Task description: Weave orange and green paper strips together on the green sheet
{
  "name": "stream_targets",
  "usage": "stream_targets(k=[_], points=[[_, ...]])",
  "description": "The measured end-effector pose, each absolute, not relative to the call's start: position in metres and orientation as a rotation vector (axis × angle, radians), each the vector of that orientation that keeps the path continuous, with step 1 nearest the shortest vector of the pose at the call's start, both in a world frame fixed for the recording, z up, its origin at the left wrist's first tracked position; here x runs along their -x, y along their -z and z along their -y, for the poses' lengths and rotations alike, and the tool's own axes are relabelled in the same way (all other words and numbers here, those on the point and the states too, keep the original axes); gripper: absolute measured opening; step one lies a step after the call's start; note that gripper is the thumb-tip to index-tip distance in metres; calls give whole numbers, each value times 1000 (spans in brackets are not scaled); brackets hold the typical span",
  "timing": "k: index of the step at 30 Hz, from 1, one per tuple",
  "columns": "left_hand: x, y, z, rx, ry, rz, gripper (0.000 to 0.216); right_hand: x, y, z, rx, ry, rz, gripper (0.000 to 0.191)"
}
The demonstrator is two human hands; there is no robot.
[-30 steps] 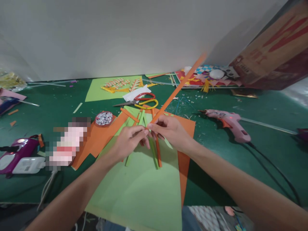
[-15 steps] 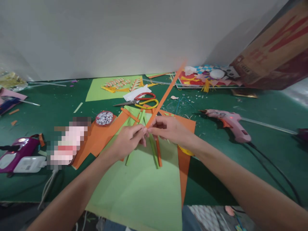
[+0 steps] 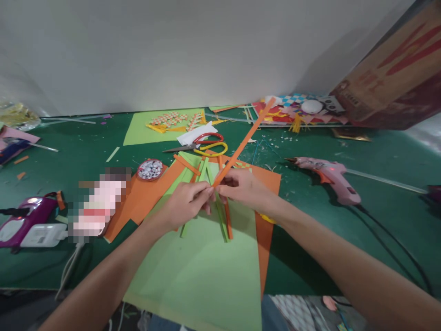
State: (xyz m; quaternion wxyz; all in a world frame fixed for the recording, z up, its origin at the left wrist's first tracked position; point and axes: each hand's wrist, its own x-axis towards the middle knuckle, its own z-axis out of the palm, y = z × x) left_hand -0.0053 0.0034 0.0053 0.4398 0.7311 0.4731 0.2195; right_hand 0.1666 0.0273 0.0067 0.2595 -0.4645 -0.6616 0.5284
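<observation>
Between my two hands is the lower end of a long orange paper strip (image 3: 250,135), which slants up to the right. My left hand (image 3: 189,200) pinches that end with thumb and forefinger. Close against it, my right hand (image 3: 241,188) has its fingers closed on the same strip; its fingertips are partly hidden. Below the hands lie green paper strips (image 3: 221,216) and another orange strip (image 3: 228,218) on a large light green sheet (image 3: 196,271). Orange paper sheets (image 3: 267,184) stick out from under it.
Scissors (image 3: 210,148) with red and yellow handles lie beyond the hands. A pink glue gun (image 3: 327,174) with a cord rests at right. At left are a round tin of small pieces (image 3: 150,169), a blurred-out phone (image 3: 99,207) and a purple device (image 3: 31,214). A paper bag (image 3: 389,73) stands back right.
The orange strip's far end has swung slightly right and down and is now less blurred. Both hands keep nearly the same place.
</observation>
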Motion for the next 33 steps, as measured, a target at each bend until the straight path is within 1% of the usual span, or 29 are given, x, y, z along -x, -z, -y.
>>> stream_targets(k=[6, 11, 16, 20, 25, 33], points=[[5, -5, -3, -1801, -563, -1130, 27, -167, -10, -26, 1206, -1479, 1751, 10], [5, -8, -2, -1764, -571, -1118, 25, -176, -14, -31, 1306, -1369, 1680, 9], [5, -10, 0, -1726, -604, -1105, 24, -184, -14, -37, 1253, -1308, 1636, 9], [6, -7, -1, -1720, -648, -1116, 25, -182, -13, -35, 1215, -1352, 1627, 8], [8, -3, -4, -1809, -711, -1122, 27, -173, -12, -28, 1302, -1426, 1680, 9], [8, -4, -4, -1800, -713, -1100, 27, -168, -9, -25, 1224, -1521, 1740, 10]])
